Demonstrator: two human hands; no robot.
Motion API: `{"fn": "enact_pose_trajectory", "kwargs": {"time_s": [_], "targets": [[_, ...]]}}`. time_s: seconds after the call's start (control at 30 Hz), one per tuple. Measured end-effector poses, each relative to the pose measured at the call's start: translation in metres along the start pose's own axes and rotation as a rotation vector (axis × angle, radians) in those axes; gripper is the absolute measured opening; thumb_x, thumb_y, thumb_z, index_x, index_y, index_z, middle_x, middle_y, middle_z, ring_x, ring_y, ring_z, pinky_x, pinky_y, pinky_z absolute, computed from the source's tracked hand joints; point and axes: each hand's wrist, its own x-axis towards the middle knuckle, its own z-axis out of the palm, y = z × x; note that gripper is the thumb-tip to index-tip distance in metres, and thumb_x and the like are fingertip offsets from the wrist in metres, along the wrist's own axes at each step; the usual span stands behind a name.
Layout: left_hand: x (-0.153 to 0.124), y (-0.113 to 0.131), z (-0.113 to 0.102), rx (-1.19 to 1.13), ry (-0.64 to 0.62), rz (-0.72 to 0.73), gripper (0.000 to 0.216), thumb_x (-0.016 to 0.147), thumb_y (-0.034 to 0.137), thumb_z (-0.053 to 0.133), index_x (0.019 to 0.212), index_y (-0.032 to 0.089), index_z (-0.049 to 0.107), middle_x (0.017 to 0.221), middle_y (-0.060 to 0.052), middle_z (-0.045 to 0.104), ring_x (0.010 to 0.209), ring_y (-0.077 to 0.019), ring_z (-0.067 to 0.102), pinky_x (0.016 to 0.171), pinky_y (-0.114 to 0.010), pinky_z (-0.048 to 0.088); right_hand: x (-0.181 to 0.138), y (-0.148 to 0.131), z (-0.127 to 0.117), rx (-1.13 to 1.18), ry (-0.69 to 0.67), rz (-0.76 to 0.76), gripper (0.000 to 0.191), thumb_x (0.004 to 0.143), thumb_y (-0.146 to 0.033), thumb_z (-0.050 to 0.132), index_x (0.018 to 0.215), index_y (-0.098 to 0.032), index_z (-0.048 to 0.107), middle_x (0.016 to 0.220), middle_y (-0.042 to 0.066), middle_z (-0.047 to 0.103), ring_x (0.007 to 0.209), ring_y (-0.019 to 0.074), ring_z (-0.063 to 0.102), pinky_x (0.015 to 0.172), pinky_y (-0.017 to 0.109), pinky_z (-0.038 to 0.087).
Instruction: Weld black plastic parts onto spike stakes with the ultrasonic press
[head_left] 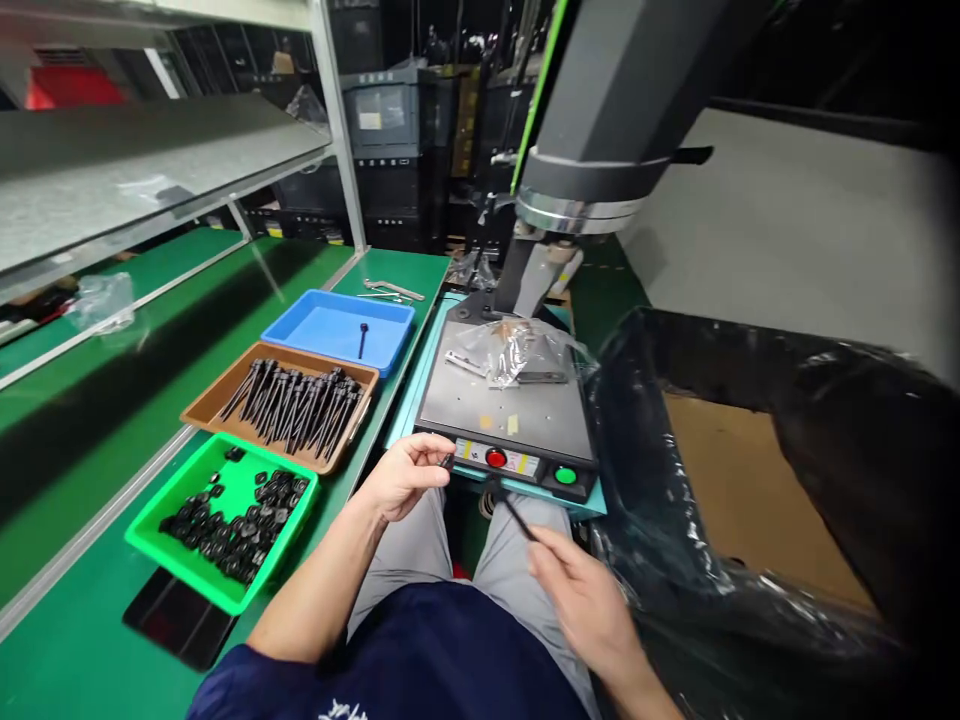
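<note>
Green surface [67, 650] at the left, with a grey machine [585, 120] ahead and a plastic-lined box [637, 440] at the right. Three trays line the surface: a brown tray [202, 405] bearing many loose rods [292, 405], a blue tray [315, 325] with a single rod [363, 342], and a green tray [244, 490] heaped with small black parts [232, 535]. By this count, the work appears barely advanced, with most stock left. The fingers of the right hand [585, 605] grip one end of a black rod [516, 514], slender, straight and motion-blurred, its thicker far end before the machine's front edge. The fingers of the left hand [401, 480] pinch a small dark piece [447, 462], mostly hidden, its shape unclear. Rod and piece are apart, not yet joined.
</note>
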Motion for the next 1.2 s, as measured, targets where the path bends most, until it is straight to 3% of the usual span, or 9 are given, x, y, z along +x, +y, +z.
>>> {"fn": "enact_pose_trajectory", "kwargs": {"time_s": [0.13, 0.27, 0.37, 0.47, 0.63, 0.73, 0.97, 1.07, 1.2], "targets": [[0.004, -0.003, 0.009, -0.027, 0.008, -0.043, 0.040, 0.048, 0.014, 0.091, 0.085, 0.018, 0.075, 0.088, -0.002, 0.068, 0.082, -0.0135, 0.060, 0.080, -0.028, 0.043, 0.023, -0.007, 0.024, -0.033, -0.066, -0.122, 0.037, 0.094, -0.048, 0.049, 0.108, -0.021, 0.068, 0.076, 0.005, 0.064, 0.070, 0.0188, 0.060, 0.067, 0.029, 0.049], [0.006, -0.004, 0.006, -0.011, 0.024, -0.076, 0.040, 0.047, 0.015, 0.091, 0.084, 0.018, 0.076, 0.090, -0.003, 0.068, 0.083, -0.0131, 0.059, 0.079, -0.027, 0.043, 0.030, -0.008, 0.022, -0.030, -0.090, -0.150, 0.034, 0.095, -0.045, 0.049, 0.109, -0.021, 0.068, 0.077, 0.004, 0.063, 0.071, 0.0181, 0.059, 0.068, 0.029, 0.047], [0.009, -0.007, 0.007, -0.010, 0.021, -0.112, 0.040, 0.045, 0.014, 0.092, 0.081, 0.017, 0.076, 0.090, -0.002, 0.066, 0.081, -0.0114, 0.057, 0.073, -0.024, 0.043, 0.031, -0.003, 0.018, 0.041, -0.142, -0.083, 0.034, 0.093, -0.047, 0.051, 0.105, -0.020, 0.069, 0.073, 0.003, 0.060, 0.066, 0.0163, 0.054, 0.061, 0.028, 0.042], [0.013, -0.010, 0.009, -0.055, 0.018, -0.171, 0.038, 0.046, 0.015, 0.092, 0.080, 0.019, 0.076, 0.086, -0.002, 0.065, 0.075, -0.0094, 0.056, 0.066, -0.022, 0.043, 0.033, 0.002, 0.019, 0.288, -0.235, 0.070, 0.038, 0.089, -0.052, 0.056, 0.100, -0.017, 0.067, 0.066, 0.000, 0.053, 0.052, 0.0102, 0.040, 0.048, 0.024, 0.030], [0.020, -0.018, 0.010, -0.152, -0.026, -0.291, 0.038, 0.050, 0.021, 0.092, 0.085, 0.023, 0.076, 0.092, -0.002, 0.068, 0.078, -0.0115, 0.060, 0.069, -0.025, 0.046, 0.035, 0.005, 0.031, 0.613, -0.290, 0.225, 0.041, 0.083, -0.055, 0.064, 0.095, -0.016, 0.063, 0.063, -0.004, 0.046, 0.046, 0.0049, 0.023, 0.044, 0.022, 0.015], [0.024, -0.028, 0.010, -0.094, 0.043, -0.246, 0.037, 0.054, 0.025, 0.090, 0.089, 0.024, 0.077, 0.093, -0.003, 0.069, 0.079, -0.0117, 0.060, 0.070, -0.026, 0.046, 0.033, 0.008, 0.036, 0.585, -0.182, 0.175, 0.040, 0.083, -0.056, 0.063, 0.093, -0.017, 0.062, 0.063, -0.003, 0.047, 0.047, 0.0063, 0.027, 0.044, 0.023, 0.018], [0.028, -0.045, 0.014, 0.253, 0.173, 0.052, 0.032, 0.069, 0.043, 0.079, 0.091, 0.021, 0.079, 0.111, -0.009, 0.065, 0.094, -0.0200, 0.060, 0.076, -0.031, 0.051, 0.035, 0.025, 0.046, 0.521, -0.033, 0.176, 0.050, 0.081, -0.063, 0.061, 0.099, -0.018, 0.065, 0.065, -0.001, 0.049, 0.050, 0.0096, 0.035, 0.045, 0.024, 0.025], [0.031, -0.044, 0.016, 0.290, 0.194, 0.034, 0.030, 0.070, 0.042, 0.079, 0.091, 0.021, 0.079, 0.109, -0.010, 0.068, 0.095, -0.0214, 0.062, 0.076, -0.032, 0.052, 0.036, 0.027, 0.046, 0.529, -0.008, 0.178, 0.049, 0.080, -0.063, 0.063, 0.098, -0.018, 0.065, 0.065, -0.001, 0.049, 0.052, 0.0097, 0.036, 0.045, 0.024, 0.025], [0.034, -0.039, 0.017, 0.321, 0.158, -0.047, 0.032, 0.071, 0.041, 0.079, 0.093, 0.019, 0.078, 0.108, -0.013, 0.071, 0.099, -0.0254, 0.064, 0.080, -0.036, 0.054, 0.037, 0.017, 0.037, 0.748, -0.143, 0.281, 0.046, 0.079, -0.059, 0.067, 0.096, -0.017, 0.063, 0.062, -0.005, 0.044, 0.045, 0.0046, 0.023, 0.043, 0.022, 0.013]]}}
